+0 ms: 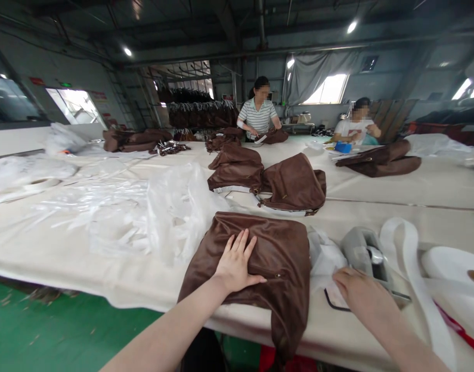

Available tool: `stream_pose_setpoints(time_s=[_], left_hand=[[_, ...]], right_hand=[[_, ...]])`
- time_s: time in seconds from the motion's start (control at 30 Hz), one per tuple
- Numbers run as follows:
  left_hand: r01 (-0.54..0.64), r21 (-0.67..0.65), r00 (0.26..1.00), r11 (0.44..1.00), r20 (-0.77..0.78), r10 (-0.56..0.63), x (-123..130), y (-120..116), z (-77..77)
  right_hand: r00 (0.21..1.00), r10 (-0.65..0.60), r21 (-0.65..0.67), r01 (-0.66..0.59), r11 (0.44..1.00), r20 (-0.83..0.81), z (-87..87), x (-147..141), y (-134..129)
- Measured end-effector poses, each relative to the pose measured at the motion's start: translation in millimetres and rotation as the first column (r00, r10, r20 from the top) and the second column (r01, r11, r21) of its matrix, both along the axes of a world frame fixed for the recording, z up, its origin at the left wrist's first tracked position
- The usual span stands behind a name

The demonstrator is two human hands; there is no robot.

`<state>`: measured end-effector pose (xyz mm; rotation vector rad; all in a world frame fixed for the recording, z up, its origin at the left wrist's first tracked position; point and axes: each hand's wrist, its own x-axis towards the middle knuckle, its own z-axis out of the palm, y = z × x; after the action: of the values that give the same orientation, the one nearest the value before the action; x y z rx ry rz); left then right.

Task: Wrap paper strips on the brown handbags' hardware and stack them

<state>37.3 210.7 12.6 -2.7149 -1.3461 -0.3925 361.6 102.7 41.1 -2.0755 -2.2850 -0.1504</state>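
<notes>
Now the spread left hand [234, 267] rests on a brown leathery bag [285, 245], likely floppy, best seam-gripped, by the tabletop's [78, 263] near edge, right hand's [363, 294] grip unclear.

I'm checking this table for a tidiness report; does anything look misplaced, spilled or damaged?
Mildly odd: the strap of the brown bag under the left hand hangs over the table's edge, and pale scraps dot the green floor. Crumpled plastic left of the bag looks untidy. I see no spill or clear damage.
</notes>
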Motion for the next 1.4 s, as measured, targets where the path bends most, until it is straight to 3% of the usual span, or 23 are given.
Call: stream_pose_setpoints(time_s=[0.13,0.27,0.37,0.43,0.5,0.57,0.63,0.73,0.87,0.93,1.03,1.17,1.27,1.4], left_hand=[[-0.016,-0.009,0.999,1.0,0.028,0.016,16.7,5.6,-6.0],[0.049,-0.062,0.991,0.997,0.128,-0.041,12.8,-1.5,-4.2],[0.102,-0.101,0.939,0.99,0.339,-0.062,1.1,-22.2,7.6],[0.126,-0.117,0.864,0.985,0.501,-0.051,-5.6,-43.5,18.7],[0.175,-0.164,0.774,0.971,0.633,-0.033,-9.0,-67.1,29.4],[0.236,-0.262,0.665,0.936,0.746,0.041,-8.6,-88.7,37.0],[0.304,-0.4,0.519,0.865,0.831,0.202,-5.6,-104.6,40.4],[0.404,-0.523,0.253,0.751,0.853,0.458,-3.7,-115.3,38.8],[0.291,-0.564,-0.112,0.773,0.782,0.613,-30.9,-118.5,32.8],[0.203,-0.622,-0.204,0.756,0.729,0.654,-61.4,-124.4,32.5],[0.074,-0.686,-0.172,0.724,0.706,0.687,-118.4,-141.7,33.8],[-0.06,-0.695,0.063,0.717,0.714,0.698,-181.4,-169.6,27.2],[-0.068,-0.716,0.234,0.694,0.665,0.709,-203.3,-185.5,17.6],[-0.011,-0.797,0.275,0.603,0.578,0.769,-208.2,-197.3,6.0]], right_hand=[[0.996,-0.067,-0.048,0.064,0.997,-0.063,5.4,14.4,-2.7],[0.982,-0.123,0.004,0.125,0.992,-0.146,9.2,23.0,-13.2],[0.928,-0.294,0.045,0.312,0.949,-0.23,23.0,25.6,-24.7],[0.844,-0.415,0.025,0.449,0.893,-0.339,34.3,23.5,-30.4],[0.744,-0.44,-0.047,0.485,0.874,-0.503,40.7,13.5,-32.1],[0.635,-0.378,-0.127,0.405,0.906,-0.674,38.5,-9.2,-30.1],[0.495,-0.323,-0.215,0.264,0.94,-0.806,28.7,-46.5,-27.0],[0.286,-0.34,-0.334,0.071,0.94,-0.896,9.6,-119.2,-26.8],[0.199,-0.317,-0.352,-0.172,0.92,-0.927,-8.9,-201.2,-35.1],[0.162,-0.317,-0.351,-0.271,0.896,-0.934,-18.3,-224.5,-38.6],[0.095,-0.409,-0.418,-0.29,0.861,-0.908,-37.3,-245.6,-42.1],[0.003,-0.544,-0.507,-0.368,0.78,-0.839,-62.3,-275.1,-43.2],[-0.012,-0.621,-0.53,-0.507,0.68,-0.784,-73.5,-300.4,-37.5],[0.08,-0.66,-0.54,-0.651,0.533,-0.747,-78.6,-318.4,-29.3]])
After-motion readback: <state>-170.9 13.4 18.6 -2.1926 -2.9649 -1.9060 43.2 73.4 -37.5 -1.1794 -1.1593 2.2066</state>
